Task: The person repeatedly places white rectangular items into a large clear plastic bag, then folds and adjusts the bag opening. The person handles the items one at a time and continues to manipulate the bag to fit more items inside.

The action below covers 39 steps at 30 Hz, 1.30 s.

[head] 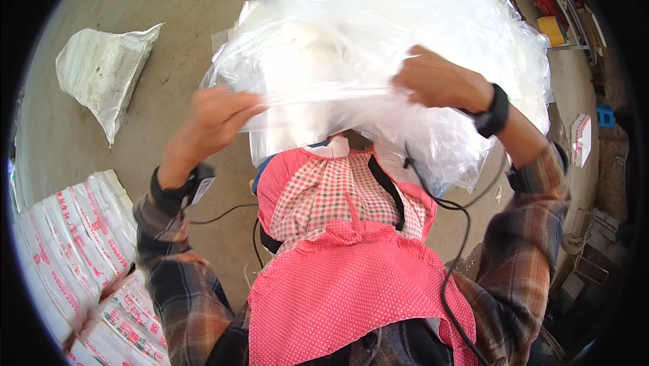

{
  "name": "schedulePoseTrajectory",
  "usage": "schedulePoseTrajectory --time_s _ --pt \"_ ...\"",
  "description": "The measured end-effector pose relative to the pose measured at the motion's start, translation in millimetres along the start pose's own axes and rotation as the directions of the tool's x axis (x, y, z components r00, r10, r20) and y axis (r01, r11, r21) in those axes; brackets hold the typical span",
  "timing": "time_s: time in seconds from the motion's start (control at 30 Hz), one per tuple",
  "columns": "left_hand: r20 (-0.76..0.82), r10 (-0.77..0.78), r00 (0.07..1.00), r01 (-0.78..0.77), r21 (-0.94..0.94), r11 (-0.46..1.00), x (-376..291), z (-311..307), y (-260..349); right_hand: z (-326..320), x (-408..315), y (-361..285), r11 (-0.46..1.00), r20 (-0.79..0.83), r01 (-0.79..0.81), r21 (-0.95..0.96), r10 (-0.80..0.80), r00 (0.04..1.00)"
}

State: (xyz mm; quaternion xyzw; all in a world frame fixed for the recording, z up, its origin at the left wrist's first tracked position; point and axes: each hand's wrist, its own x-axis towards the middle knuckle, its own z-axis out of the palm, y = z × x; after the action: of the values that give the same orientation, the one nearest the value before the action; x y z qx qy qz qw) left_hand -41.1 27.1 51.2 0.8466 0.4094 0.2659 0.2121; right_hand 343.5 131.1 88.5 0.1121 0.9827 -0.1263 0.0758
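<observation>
Between my two hands a clear plastic sheet or bag (329, 94) is stretched, its folded edge drawn nearly straight. My left hand (215, 112) pinches the left end of it, blurred by motion. At the other end my right hand (441, 79) is closed on the film in a fist. Behind and under the hands lies a large heap of clear plastic film (405, 16), very bright and partly washed out. A flat white surface (291, 132) shows through the film at the left; I cannot tell what it is.
A white woven sack (104, 69) lies on the concrete floor (187, 46) at left. Stacked white packs with red print (76, 244) stand at lower left. A black cable (446, 274) hangs across the red dotted apron (355, 285). Shelving with a yellow object (551, 30) is at far right.
</observation>
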Motion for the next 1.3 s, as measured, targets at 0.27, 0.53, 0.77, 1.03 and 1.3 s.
schedulePoseTrajectory --time_s 0.27,0.53,0.77,1.03,1.3 --pt "0.398 -0.396 0.828 0.419 0.03 0.907 -104 7 -54 15 -134 -3 0.736 0.158 -0.653 0.179 0.634 0.757" --pt "-0.184 -0.14 0.973 0.169 0.149 0.974 63 29 -21 -53 5 6 0.699 -0.473 -0.684 0.21 0.685 0.554" --pt "-0.576 -0.049 0.816 0.338 0.407 0.849 125 68 -122 32 38 101 0.682 -0.62 -0.727 -0.082 0.536 0.573" --pt "0.035 -0.852 0.523 0.82 -0.291 0.492 -39 48 -251 76 -141 141 0.169 0.066 -0.912 0.373 0.976 0.208" --pt "0.016 -0.563 0.826 0.48 0.503 0.719 61 46 -200 10 51 57 0.889 -0.33 -0.431 -0.154 0.365 0.871"
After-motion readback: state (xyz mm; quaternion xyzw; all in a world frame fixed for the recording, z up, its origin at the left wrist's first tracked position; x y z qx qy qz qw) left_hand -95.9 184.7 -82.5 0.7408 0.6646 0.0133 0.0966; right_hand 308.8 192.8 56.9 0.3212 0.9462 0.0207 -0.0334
